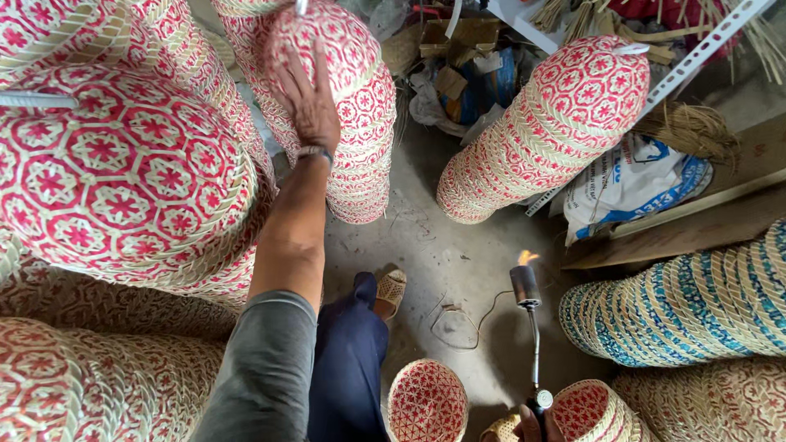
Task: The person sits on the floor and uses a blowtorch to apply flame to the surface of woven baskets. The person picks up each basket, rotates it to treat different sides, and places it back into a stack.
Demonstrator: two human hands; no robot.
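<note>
Overhead view onto a concrete floor, crowded with stacks of woven baskets; positions are given relative to the lit gas torch at lower centre. Largest, far left of the torch, a stack of red-and-natural baskets lies with its patterned base facing the camera. Up and to the left of the torch stands a tall leaning stack of red-patterned baskets, and the left hand lies flat against its top with fingers spread, the bare forearm and grey sleeve running down toward the lower edge. Above and slightly right of the torch a second red-patterned stack leans toward the upper right. Right of the torch lies a blue-and-natural basket stack on its side. Above that, a white printed sack rests beside wooden boards. Left of the torch are a dark trouser leg and a woven sandal. Below-left of the torch a single red-lined basket sits open side up. The torch points upward with a small orange flame at its nozzle; the right hand, only partly in frame at the bottom edge, is closed around its base.
</note>
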